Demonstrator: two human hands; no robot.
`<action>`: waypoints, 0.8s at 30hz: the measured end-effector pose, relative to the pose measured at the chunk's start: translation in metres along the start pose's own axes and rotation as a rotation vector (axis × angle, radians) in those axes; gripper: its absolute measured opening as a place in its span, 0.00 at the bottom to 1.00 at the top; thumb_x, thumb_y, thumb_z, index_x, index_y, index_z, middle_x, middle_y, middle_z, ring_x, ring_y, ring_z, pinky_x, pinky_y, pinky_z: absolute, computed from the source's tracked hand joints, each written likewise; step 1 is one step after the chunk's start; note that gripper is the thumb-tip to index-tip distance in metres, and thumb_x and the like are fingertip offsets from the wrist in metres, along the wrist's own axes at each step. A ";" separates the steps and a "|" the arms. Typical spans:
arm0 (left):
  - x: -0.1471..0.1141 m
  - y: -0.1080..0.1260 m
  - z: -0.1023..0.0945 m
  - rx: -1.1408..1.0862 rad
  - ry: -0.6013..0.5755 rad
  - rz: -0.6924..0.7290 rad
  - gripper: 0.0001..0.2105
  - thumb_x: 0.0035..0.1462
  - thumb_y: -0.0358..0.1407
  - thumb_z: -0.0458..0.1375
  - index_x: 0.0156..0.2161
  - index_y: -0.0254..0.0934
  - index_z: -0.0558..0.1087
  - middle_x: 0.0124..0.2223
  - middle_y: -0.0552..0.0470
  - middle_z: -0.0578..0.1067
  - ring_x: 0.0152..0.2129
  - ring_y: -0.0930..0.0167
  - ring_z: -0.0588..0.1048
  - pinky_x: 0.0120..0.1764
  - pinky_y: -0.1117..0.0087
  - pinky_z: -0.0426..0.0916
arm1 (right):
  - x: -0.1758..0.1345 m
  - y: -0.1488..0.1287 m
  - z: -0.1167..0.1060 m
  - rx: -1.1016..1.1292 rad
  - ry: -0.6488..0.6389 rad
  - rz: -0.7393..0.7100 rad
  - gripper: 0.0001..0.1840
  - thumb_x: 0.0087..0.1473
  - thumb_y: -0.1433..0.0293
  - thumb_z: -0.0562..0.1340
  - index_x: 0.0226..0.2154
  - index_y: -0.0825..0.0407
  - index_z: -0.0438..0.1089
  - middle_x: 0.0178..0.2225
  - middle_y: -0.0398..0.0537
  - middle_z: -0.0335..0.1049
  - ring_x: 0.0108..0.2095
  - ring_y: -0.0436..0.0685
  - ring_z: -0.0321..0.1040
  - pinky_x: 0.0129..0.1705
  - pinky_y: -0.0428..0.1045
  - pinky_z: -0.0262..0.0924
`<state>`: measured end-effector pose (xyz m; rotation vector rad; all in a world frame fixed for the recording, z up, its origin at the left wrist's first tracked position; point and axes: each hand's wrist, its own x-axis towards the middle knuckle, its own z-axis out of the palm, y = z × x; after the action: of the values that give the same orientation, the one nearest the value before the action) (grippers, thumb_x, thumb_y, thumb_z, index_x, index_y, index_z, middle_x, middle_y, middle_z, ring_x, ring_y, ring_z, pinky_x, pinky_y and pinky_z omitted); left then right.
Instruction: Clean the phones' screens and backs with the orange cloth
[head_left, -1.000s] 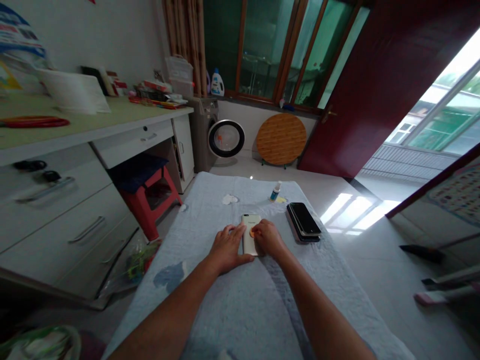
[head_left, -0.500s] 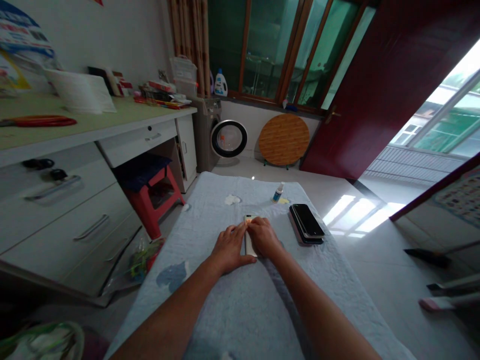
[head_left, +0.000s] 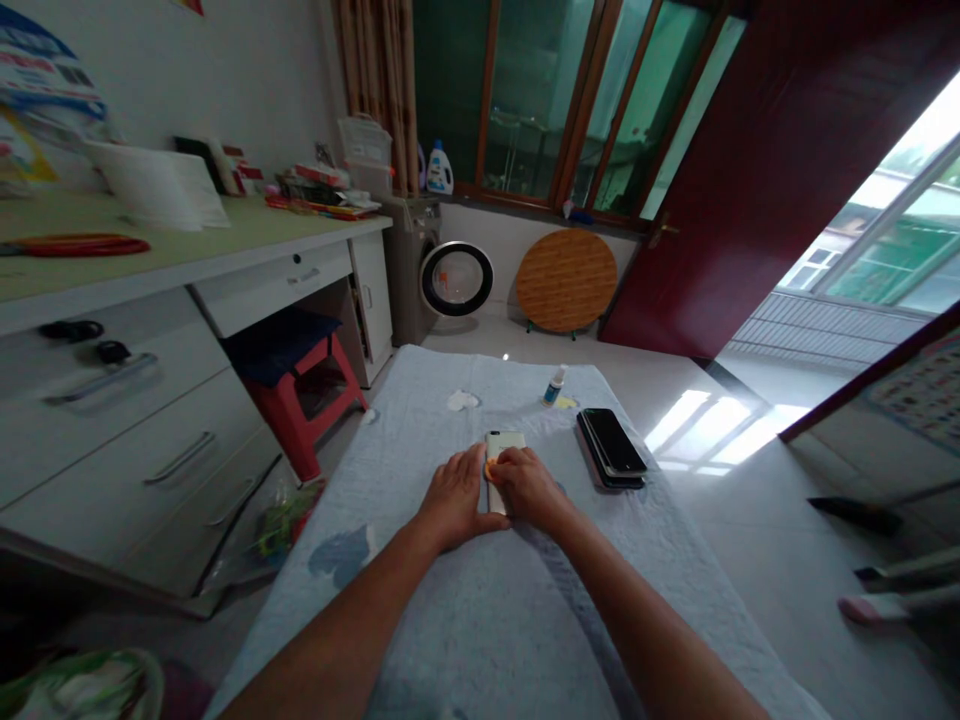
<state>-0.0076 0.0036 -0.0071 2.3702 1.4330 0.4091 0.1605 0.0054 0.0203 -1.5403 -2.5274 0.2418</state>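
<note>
A smartphone in a pale gold finish lies back side up on the cloth-covered table, its camera at the far left corner. My left hand holds it along the left edge, fingers stretched forward and thumb across the near end. Pressed between the fingers of my right hand is a small orange cloth, which touches the phone's back. My right hand covers much of the phone. Beyond it stands a small spray bottle with a blue label. To the right, a stack of phones has a black screen on top.
A light blue patterned cloth covers the table. On the left is a white desk with a red stool under it. A washing machine with its door open and a round wooden tabletop stand behind.
My right hand has drawn the orange cloth nearer along the phone's back, uncovering the far end. My left fingers have shifted slightly off the far left corner. The bottle and stacked phones stay put.
</note>
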 end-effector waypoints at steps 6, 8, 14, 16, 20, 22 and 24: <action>-0.001 0.004 -0.007 -0.002 -0.034 0.007 0.49 0.43 0.55 0.62 0.65 0.38 0.46 0.65 0.42 0.55 0.60 0.55 0.55 0.58 0.56 0.52 | 0.059 0.021 -0.001 -0.065 0.038 0.014 0.16 0.63 0.70 0.51 0.40 0.53 0.75 0.41 0.53 0.70 0.41 0.53 0.63 0.46 0.48 0.51; -0.001 0.005 -0.009 0.009 -0.052 0.008 0.46 0.44 0.55 0.62 0.64 0.40 0.49 0.66 0.44 0.55 0.60 0.54 0.55 0.58 0.55 0.52 | 0.070 0.023 -0.001 -0.105 0.001 0.011 0.15 0.62 0.71 0.53 0.39 0.53 0.75 0.41 0.53 0.71 0.41 0.54 0.64 0.46 0.48 0.51; -0.001 0.005 -0.010 0.024 -0.086 0.014 0.40 0.47 0.55 0.61 0.63 0.47 0.54 0.67 0.51 0.53 0.60 0.54 0.54 0.57 0.52 0.53 | 0.087 0.027 0.002 -0.138 -0.062 0.021 0.12 0.58 0.71 0.56 0.38 0.54 0.75 0.41 0.56 0.72 0.44 0.56 0.64 0.46 0.49 0.52; -0.001 0.005 -0.010 0.026 -0.081 0.007 0.39 0.47 0.55 0.60 0.63 0.47 0.55 0.67 0.51 0.54 0.60 0.54 0.54 0.57 0.52 0.53 | 0.089 0.032 0.002 -0.146 -0.076 0.046 0.12 0.57 0.71 0.56 0.39 0.54 0.75 0.42 0.57 0.72 0.45 0.57 0.64 0.46 0.49 0.52; -0.001 0.005 -0.010 0.033 -0.074 0.001 0.39 0.46 0.57 0.59 0.62 0.45 0.58 0.66 0.51 0.55 0.60 0.54 0.54 0.58 0.52 0.53 | 0.083 0.048 -0.004 -0.163 -0.082 0.144 0.15 0.58 0.74 0.54 0.42 0.56 0.75 0.43 0.60 0.71 0.43 0.57 0.66 0.44 0.49 0.54; -0.001 0.006 -0.010 0.032 -0.076 0.001 0.39 0.46 0.58 0.59 0.62 0.46 0.58 0.66 0.51 0.55 0.60 0.54 0.54 0.58 0.52 0.53 | 0.075 0.055 -0.009 -0.164 -0.078 0.189 0.16 0.58 0.75 0.53 0.42 0.57 0.75 0.42 0.61 0.72 0.41 0.57 0.67 0.42 0.49 0.55; -0.001 0.006 -0.010 0.031 -0.079 0.000 0.39 0.46 0.58 0.58 0.62 0.46 0.58 0.67 0.51 0.55 0.60 0.54 0.53 0.58 0.52 0.52 | 0.067 0.059 -0.013 -0.157 -0.069 0.220 0.16 0.59 0.75 0.52 0.41 0.57 0.75 0.40 0.60 0.73 0.40 0.57 0.68 0.42 0.48 0.55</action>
<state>-0.0072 0.0018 0.0041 2.3825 1.4134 0.2922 0.1843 0.0928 0.0237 -1.9048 -2.4787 0.1283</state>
